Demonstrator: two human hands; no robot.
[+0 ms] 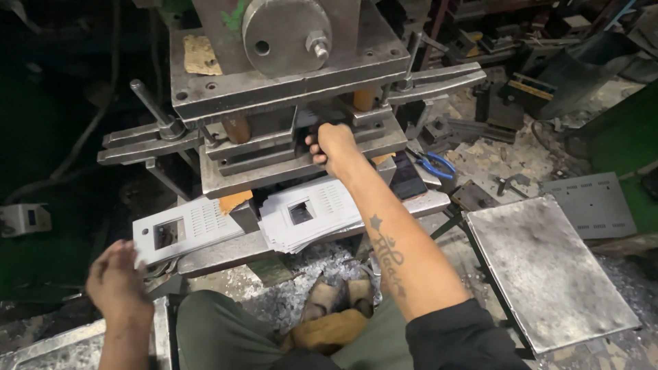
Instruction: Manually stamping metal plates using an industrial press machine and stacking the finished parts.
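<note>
A flat grey sheet-metal panel with a square cutout and rows of slots [185, 231] is touched at its near left corner by the left hand [118, 282], fingers spread flat, nothing clamped. It lies on the steel bed of the press [226, 250], just left of a stack of the same punched grey panels [308, 214]. The right hand [334, 146] is reached into the gap of the heavy steel die set [288, 89]; whether its grip is closed on anything can't be told. Pretty sketchy: fingers could get crushed if the ram were tripped now. Blue-handled pliers [434, 165] are parked to the right.
</note>
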